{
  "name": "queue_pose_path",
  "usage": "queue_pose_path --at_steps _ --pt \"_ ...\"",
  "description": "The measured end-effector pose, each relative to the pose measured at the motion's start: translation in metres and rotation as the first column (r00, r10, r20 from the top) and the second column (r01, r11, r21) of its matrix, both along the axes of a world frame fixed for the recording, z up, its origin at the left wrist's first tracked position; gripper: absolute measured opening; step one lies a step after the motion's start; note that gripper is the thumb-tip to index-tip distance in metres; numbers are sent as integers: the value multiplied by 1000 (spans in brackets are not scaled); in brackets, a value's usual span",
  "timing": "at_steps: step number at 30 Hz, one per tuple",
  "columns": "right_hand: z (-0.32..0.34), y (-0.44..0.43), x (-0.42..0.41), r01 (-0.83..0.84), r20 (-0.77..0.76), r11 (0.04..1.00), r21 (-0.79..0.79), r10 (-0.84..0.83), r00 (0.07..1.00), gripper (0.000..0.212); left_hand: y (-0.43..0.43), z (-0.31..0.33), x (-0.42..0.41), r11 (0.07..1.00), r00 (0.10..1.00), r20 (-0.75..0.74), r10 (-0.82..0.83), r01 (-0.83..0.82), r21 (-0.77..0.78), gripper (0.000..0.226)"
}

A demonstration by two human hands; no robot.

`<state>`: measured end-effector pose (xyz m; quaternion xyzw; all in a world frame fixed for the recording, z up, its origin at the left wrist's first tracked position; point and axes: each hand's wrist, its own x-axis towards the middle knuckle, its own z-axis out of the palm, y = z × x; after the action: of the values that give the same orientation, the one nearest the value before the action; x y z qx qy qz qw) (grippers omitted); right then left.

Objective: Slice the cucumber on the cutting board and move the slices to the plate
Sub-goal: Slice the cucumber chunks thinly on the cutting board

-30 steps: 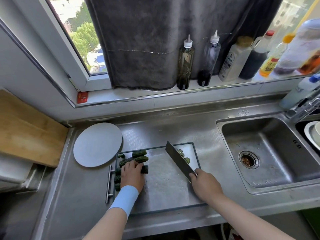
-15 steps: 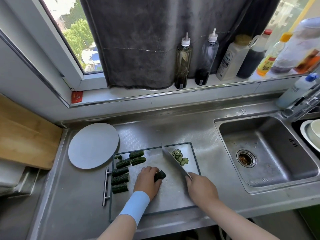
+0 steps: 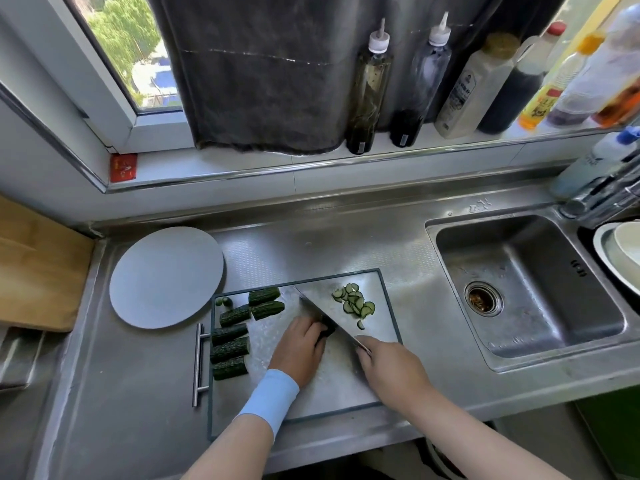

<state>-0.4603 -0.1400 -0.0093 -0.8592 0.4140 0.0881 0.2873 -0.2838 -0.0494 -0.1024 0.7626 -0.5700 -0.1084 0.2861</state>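
Cucumber chunks (image 3: pixel 230 348) lie in a loose column on the left part of the metal-faced cutting board (image 3: pixel 332 386), six by our count, with small end bits (image 3: pixel 223 301) at its far left corner. Our left grip (image 3: pixel 298 348) curls down over one more dark cucumber piece (image 3: pixel 327 329) mid-board, pinning it under the fingertips. Our right grip (image 3: pixel 391 368) is clamped round the handle of the cleaver (image 3: pixel 318 311), whose blade stands against that piece, just beside our left fingertips. Beyond the blade, a small heap of pale slices (image 3: pixel 353 301) sits on the board's far right part, well apart from the round grey plate (image 3: pixel 166 275). The plate lies on the worktop (image 3: pixel 138 393) beside the board's far left corner. To the right, the sink (image 3: pixel 519 258) holds brownish scraps in its drain strainer (image 3: pixel 483 301). On the windowsill, a clear bottle (image 3: pixel 367 91) holds yellowish oil, and the spouted bottle (image 3: pixel 415 95) beside it holds dark liquid at its bottom.
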Motion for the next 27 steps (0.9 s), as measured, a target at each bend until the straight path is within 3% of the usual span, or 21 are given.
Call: queue_pose_path --at_steps 10,20,27 --pt "-1 1 5 -6 -58 1000 4 6 998 34 5 -9 0 996 997 58 -58 62 -63 16" --pt "-5 -8 1 -98 -54 995 27 99 994 30 10 10 5 971 959 157 -234 223 84 14" --pt "1 -7 0 -133 -39 990 43 134 990 23 15 19 -1 963 971 139 -195 163 216 17"
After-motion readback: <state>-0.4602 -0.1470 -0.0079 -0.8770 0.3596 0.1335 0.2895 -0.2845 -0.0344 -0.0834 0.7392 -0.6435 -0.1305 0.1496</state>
